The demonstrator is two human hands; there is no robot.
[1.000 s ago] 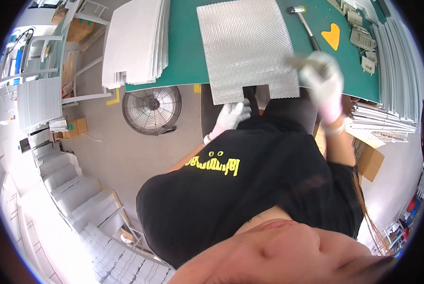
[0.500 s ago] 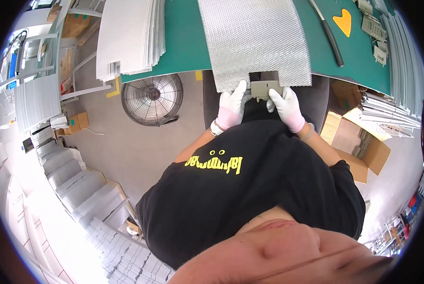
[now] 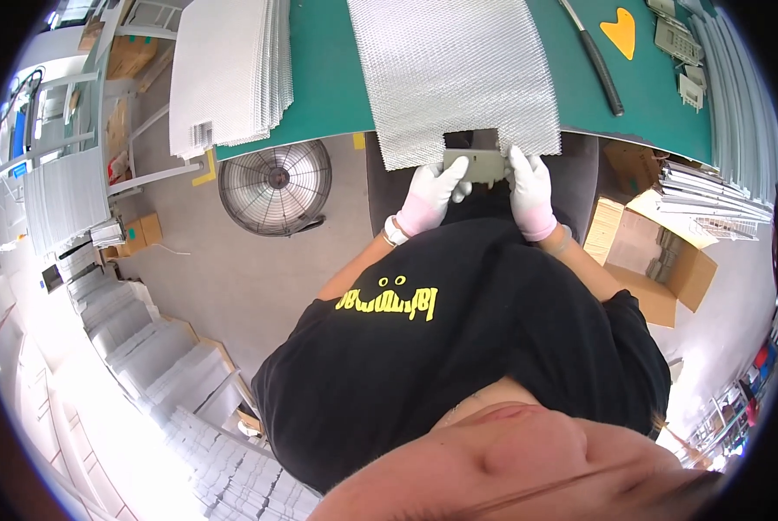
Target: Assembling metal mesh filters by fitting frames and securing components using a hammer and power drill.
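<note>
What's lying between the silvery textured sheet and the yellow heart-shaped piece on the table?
The head view shows a black-handled tool lying between the silvery sheet and yellow piece, on the green tabletop.

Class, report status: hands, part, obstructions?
White-gloved left hand grips grey rectangular plastic-looking part; right hand at its right end. Notched silver mesh sheet adjacent. Black-handled tool aside.

Your gloved left hand (image 3: 435, 193) pinches a grey rectangular part (image 3: 477, 165), thumb on its face, just below the notch in the silvery mesh panel (image 3: 454, 78). Your gloved right hand (image 3: 530, 191) is at the part's right end, near the panel's edge. The panel lies on the green table (image 3: 324, 104), between a panel stack (image 3: 228, 69) on your left and a black-handled tool (image 3: 599, 69) and yellow heart-shaped piece (image 3: 619, 35) on your right.
</note>
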